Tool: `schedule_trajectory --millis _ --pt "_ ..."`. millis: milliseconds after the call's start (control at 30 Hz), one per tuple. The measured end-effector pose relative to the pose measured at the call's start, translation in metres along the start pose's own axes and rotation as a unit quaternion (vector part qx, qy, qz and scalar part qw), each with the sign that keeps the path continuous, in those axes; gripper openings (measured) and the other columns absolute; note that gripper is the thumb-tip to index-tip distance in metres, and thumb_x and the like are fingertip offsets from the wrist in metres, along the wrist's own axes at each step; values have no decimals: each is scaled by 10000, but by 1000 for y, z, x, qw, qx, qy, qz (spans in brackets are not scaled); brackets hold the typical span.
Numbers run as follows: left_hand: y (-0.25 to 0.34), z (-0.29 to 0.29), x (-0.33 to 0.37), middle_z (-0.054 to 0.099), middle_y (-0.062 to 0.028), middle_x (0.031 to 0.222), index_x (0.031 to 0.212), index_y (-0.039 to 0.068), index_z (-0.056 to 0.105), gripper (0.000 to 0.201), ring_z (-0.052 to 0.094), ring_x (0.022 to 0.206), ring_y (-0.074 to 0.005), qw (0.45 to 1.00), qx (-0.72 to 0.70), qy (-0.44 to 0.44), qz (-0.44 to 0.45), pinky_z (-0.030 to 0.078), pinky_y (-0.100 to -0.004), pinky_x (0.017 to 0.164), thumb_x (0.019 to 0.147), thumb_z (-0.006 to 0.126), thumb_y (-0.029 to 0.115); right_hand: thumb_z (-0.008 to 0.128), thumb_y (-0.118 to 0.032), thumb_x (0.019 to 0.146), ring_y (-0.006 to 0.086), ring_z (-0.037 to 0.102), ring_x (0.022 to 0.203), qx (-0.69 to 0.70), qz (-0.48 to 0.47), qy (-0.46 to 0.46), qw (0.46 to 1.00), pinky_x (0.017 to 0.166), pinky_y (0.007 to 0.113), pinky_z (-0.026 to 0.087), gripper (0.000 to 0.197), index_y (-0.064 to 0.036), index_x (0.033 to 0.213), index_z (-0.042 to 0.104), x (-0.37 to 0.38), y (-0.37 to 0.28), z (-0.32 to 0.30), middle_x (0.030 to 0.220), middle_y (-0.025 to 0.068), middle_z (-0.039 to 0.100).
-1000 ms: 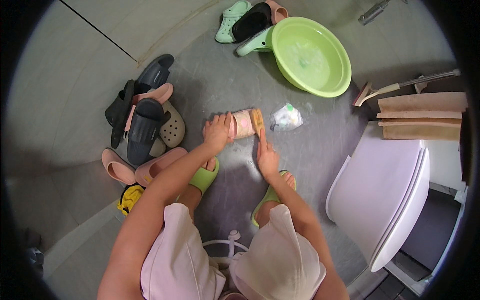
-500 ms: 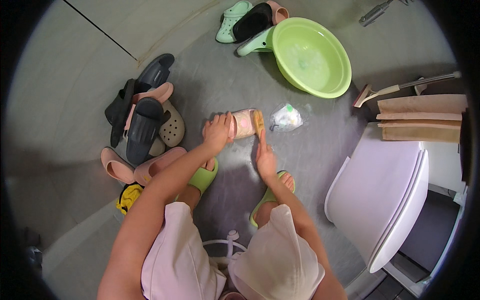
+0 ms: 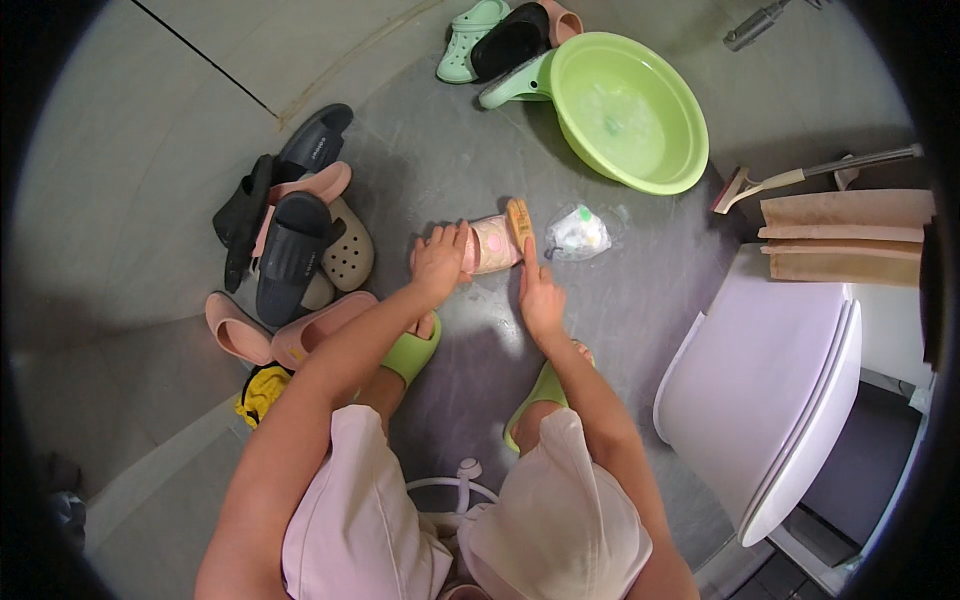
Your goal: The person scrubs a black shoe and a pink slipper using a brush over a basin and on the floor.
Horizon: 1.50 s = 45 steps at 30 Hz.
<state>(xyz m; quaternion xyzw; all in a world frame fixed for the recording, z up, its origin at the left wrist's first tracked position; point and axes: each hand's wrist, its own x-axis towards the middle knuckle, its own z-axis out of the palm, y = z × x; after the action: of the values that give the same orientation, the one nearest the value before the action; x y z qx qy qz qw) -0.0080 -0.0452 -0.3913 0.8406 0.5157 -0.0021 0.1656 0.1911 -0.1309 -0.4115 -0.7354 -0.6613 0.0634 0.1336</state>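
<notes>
Wooden brush (image 3: 520, 222) in the right hand's (image 3: 541, 305) grip, fingers closed round the handle, index finger stretched along it; its head lies at the right end of a pink patterned slipper (image 3: 495, 247). The left hand (image 3: 440, 266) grips that slipper's left end, holding it on the middle of the grey floor (image 3: 460, 365). Just right of it lies a clear plastic bag (image 3: 580, 234). A green basin (image 3: 690, 165) of cloudy water stands toward the floor's far edge; piled footwear (image 3: 292, 258) lines its left edge.
</notes>
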Motion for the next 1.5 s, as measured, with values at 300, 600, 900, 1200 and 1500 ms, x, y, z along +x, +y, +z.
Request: schedule_trajectory --millis 300,600,900,1200,1500 --pt "1 -1 1 524 -64 1267 1460 58 395 1028 480 1184 -251 1000 6 -1 12 427 -477 918 599 876 348 545 -190 966 358 615 531 19 33 3 999 471 479 510 619 -196 1540 315 -8 7 5 799 161 627" --pt "2 -1 2 524 -73 1244 1460 45 374 1037 481 1192 -247 1000 6 -14 -1 429 -503 949 607 878 351 573 -204 950 367 622 556 38 16 2 999 475 484 505 630 -203 1533 333 -53 3 6 803 176 622" --pt "15 -5 4 506 -86 1299 1463 37 368 1043 482 1197 -269 997 -26 -15 -67 443 -519 929 627 860 420 550 -200 964 376 636 585 49 40 11 998 503 492 513 611 -202 1534 331 -17 -4 1 792 174 629" --pt "48 24 -27 281 -230 1499 1475 -70 258 1027 400 1316 -402 930 -227 49 -286 380 -517 1060 776 775 477 549 -179 975 434 667 892 268 48 46 961 737 475 540 533 -135 1481 389 -19 -19 -39 1116 249 654" --pt "31 -3 -12 296 -207 1503 1433 58 405 682 333 1391 -393 923 -331 170 -103 348 -439 1114 799 656 46 619 -185 927 418 680 921 248 72 -29 966 764 453 556 468 -102 1368 486 -57 14 -64 1120 222 677"
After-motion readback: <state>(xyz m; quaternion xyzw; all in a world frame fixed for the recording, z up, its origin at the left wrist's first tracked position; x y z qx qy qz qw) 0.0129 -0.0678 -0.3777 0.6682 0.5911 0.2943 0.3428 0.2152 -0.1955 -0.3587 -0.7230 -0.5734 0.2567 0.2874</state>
